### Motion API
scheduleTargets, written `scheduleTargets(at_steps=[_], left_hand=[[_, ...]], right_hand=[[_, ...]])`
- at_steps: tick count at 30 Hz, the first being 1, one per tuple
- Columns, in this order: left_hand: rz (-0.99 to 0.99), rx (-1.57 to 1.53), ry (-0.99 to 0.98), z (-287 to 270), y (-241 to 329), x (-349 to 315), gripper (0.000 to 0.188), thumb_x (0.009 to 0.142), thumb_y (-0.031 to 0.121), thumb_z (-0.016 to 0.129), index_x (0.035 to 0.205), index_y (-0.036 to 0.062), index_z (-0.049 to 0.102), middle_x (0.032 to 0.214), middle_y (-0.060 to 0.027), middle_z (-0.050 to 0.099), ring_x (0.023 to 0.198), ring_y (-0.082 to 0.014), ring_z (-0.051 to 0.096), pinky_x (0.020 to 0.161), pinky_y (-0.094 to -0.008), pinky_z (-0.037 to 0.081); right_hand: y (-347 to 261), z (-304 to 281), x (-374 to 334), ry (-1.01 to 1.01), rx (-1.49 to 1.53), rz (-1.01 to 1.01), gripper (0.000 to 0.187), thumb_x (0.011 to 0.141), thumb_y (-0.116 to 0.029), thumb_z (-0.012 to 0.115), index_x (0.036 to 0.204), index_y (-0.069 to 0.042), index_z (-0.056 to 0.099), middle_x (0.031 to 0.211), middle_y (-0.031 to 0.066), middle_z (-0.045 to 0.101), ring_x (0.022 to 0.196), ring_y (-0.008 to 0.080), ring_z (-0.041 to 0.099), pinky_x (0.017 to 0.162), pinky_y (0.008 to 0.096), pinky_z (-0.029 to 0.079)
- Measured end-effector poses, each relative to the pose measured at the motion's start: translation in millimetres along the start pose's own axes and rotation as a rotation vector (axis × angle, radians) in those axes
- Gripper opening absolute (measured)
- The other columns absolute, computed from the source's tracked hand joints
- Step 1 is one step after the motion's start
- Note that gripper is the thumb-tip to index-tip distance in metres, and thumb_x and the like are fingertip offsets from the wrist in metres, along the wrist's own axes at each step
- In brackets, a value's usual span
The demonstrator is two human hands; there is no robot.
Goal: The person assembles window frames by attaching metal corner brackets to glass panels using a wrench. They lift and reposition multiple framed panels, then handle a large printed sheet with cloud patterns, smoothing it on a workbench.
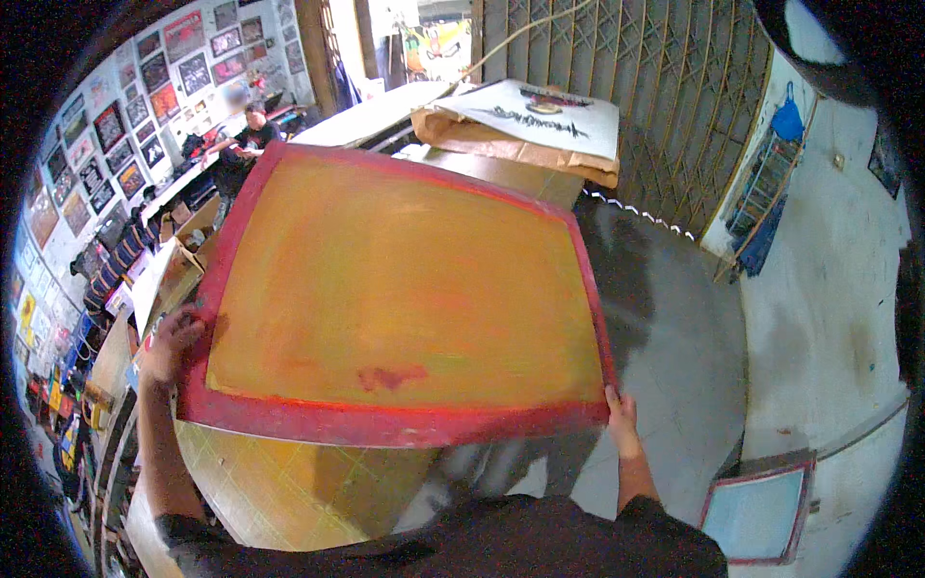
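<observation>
A large screen-printing frame with a red border and a yellow-orange mesh (405, 289) is held up in front of me, tilted, its near edge towards my body. A darker red smudge shows on the mesh near that edge. My left hand (173, 339) is closed on the frame's left side, low down, with the fingers partly behind the border. At the near right corner, my right hand (621, 421) grips the border, its thumb along the edge. Beneath the frame, part of a yellowish tabletop (279, 472) shows.
Beyond the frame, a printed white sheet (549, 120) lies on brown paper (482, 140). Another person (255, 133) is at the far left. A smaller screen frame (756, 515) leans by the right wall. A folding metal gate (655, 106) stands behind. Cluttered shelves line the left.
</observation>
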State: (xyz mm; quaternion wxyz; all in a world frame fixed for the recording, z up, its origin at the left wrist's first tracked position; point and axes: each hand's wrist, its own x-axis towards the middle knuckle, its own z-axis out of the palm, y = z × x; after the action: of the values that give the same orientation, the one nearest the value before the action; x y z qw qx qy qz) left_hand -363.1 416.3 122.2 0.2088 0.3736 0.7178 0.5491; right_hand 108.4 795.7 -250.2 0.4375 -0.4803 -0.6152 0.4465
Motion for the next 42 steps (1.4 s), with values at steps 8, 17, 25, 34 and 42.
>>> scheduleTargets(at_steps=[8, 17, 25, 34, 42], left_hand=[[0.224, -0.424, -0.206, 108, 88, 25, 0.016, 0.076, 0.009, 0.051, 0.086, -0.0012, 0.059, 0.093, -0.0102, 0.059, 0.087, -0.0191, 0.056, 0.083, -0.0309, 0.042], [0.492, -0.803, -0.443, 476, 87, -51, 0.015, 0.072, 0.015, 0.053, 0.076, 0.0043, 0.063, 0.081, -0.0084, 0.061, 0.080, -0.0174, 0.056, 0.080, -0.0314, 0.039], [-0.240, -0.794, -0.486, 625, 63, -120, 0.024, 0.066, 0.016, 0.063, 0.080, -0.0035, 0.061, 0.067, -0.0043, 0.056, 0.063, -0.0151, 0.052, 0.057, -0.0265, 0.039], [-0.304, -1.023, -0.648, 650, 84, -141, 0.023, 0.079, 0.024, 0.056, 0.068, 0.0048, 0.053, 0.064, -0.0045, 0.050, 0.052, -0.0136, 0.051, 0.047, -0.0268, 0.044], [-0.283, -1.053, -0.835, 631, 102, -140, 0.017, 0.080, 0.018, 0.058, 0.071, 0.0056, 0.050, 0.064, -0.0041, 0.050, 0.054, -0.0186, 0.057, 0.050, -0.0298, 0.050]], right_hand=[[135, -93, -38, 0.060, 0.373, 0.382, 0.038, 0.083, -0.037, 0.053, 0.098, -0.002, 0.056, 0.079, 0.0078, 0.059, 0.064, 0.0186, 0.056, 0.057, 0.0302, 0.045], [185, -237, -79, -0.029, -0.638, 0.027, 0.049, 0.088, -0.034, 0.040, 0.127, -0.006, 0.036, 0.128, 0.0191, 0.038, 0.116, 0.0320, 0.039, 0.097, 0.0403, 0.031], [-165, -236, -145, 0.068, -0.028, -0.527, 0.072, 0.077, -0.051, 0.051, 0.127, -0.002, 0.033, 0.124, 0.0136, 0.041, 0.115, 0.0235, 0.038, 0.093, 0.0372, 0.030], [-158, -239, -167, 0.374, -0.116, -0.212, 0.051, 0.065, -0.004, 0.071, 0.109, 0.003, 0.046, 0.098, 0.0101, 0.056, 0.089, 0.0185, 0.054, 0.077, 0.0304, 0.044], [-177, -290, -168, 0.328, -0.254, -0.498, 0.050, 0.062, -0.001, 0.067, 0.108, 0.003, 0.047, 0.097, 0.0085, 0.056, 0.087, 0.0171, 0.053, 0.078, 0.0298, 0.042]])
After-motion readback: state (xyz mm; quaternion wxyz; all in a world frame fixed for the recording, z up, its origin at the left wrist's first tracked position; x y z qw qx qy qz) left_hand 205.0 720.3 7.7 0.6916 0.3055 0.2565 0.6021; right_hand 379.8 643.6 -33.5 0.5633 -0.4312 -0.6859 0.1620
